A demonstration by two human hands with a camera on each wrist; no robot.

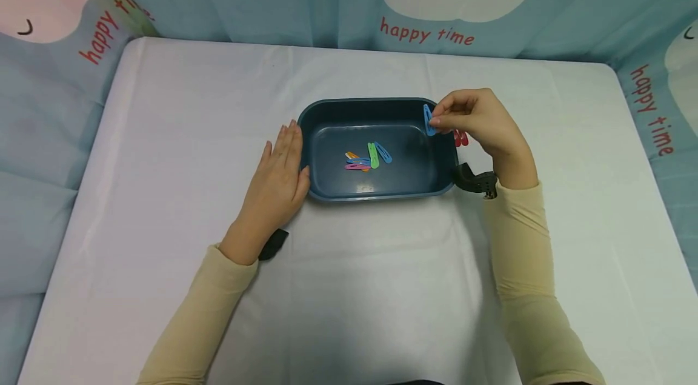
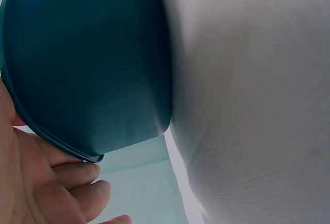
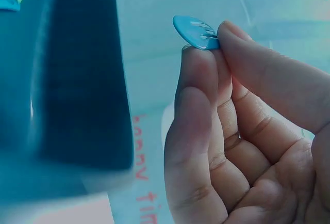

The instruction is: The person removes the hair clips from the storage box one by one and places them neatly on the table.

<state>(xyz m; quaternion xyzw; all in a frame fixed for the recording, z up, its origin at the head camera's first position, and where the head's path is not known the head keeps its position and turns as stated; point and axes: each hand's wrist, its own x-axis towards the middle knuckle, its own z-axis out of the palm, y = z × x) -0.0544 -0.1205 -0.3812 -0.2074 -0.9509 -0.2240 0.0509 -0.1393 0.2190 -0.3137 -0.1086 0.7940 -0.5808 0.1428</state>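
Blue curtains (image 1: pixel 262 3) behind the white table (image 1: pixel 136 221) read "happy time" in red. We see the right hand (image 1: pixel 482 124) pinching a blue clip (image 3: pixel 191 34) by the dark tray's (image 1: pixel 414 164) far right corner; the left hand (image 1: pixel 275 182), grasping nothing, touches its left end. Green clip (image 1: pixel 373 155) and others lie inside. Only the head view gives us red clips (image 1: pixel 461 138) to the right; only the left wrist's, the tray's outer wall.

The left sleeve (image 1: pixel 191 318) and right sleeve (image 1: pixel 526 264) match — long, close-fitting, pale khaki-yellow cloth, lightly creased. A black angular piece (image 1: pixel 274 245) shows beside the left one, a curved black band (image 1: pixel 478 183) beside the right.
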